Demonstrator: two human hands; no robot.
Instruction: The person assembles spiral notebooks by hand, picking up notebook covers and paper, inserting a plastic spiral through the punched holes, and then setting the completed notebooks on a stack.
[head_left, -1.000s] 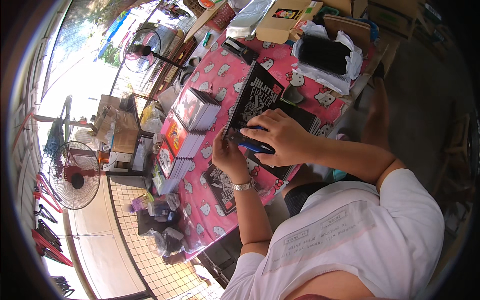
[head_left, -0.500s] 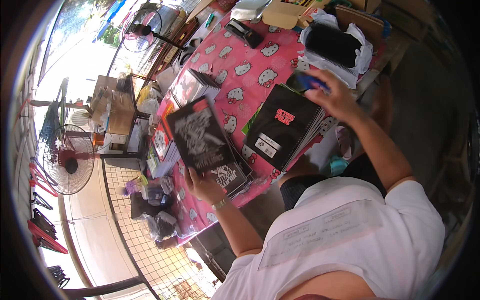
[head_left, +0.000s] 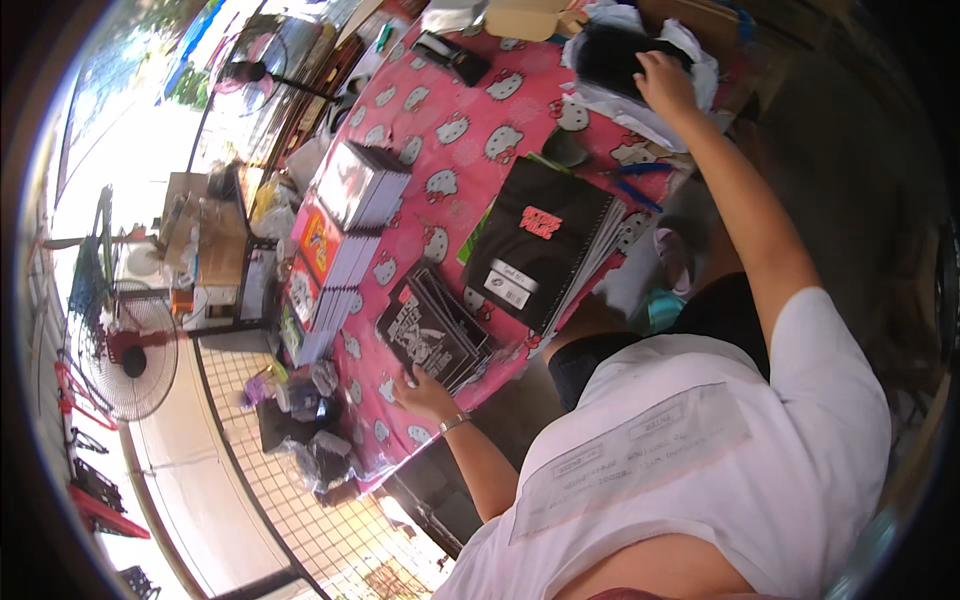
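My left hand (head_left: pixel 428 396) rests at the near left edge of a stack of small black printed booklets (head_left: pixel 430 335), thumb against the top one and fingers apart. My right hand (head_left: pixel 668 85) reaches to the far right, its fingers stretched over a dark pile of spiral notebooks (head_left: pixel 610 65) lying in crumpled white paper (head_left: pixel 645 122). Between the hands stands a stack of black spiral notebooks (head_left: pixel 535 250) with a white label and red lettering on top. A blue-handled tool (head_left: pixel 640 187), its kind unclear, lies at the right of that stack.
Several piles of books (head_left: pixel 325 245) line the left of the pink patterned tablecloth (head_left: pixel 450 170). A black tape dispenser (head_left: pixel 450 58) and an open cardboard box (head_left: pixel 525 18) are at the back. Plastic-wrapped items (head_left: pixel 325 450) sit beside the left edge. Fans (head_left: pixel 130 355) stand further left.
My left hand has lowered the black booklet onto its stack. My right hand has let go of the blue-handled tool and moved away to the paper-wrapped notebooks. The view has shifted slightly.
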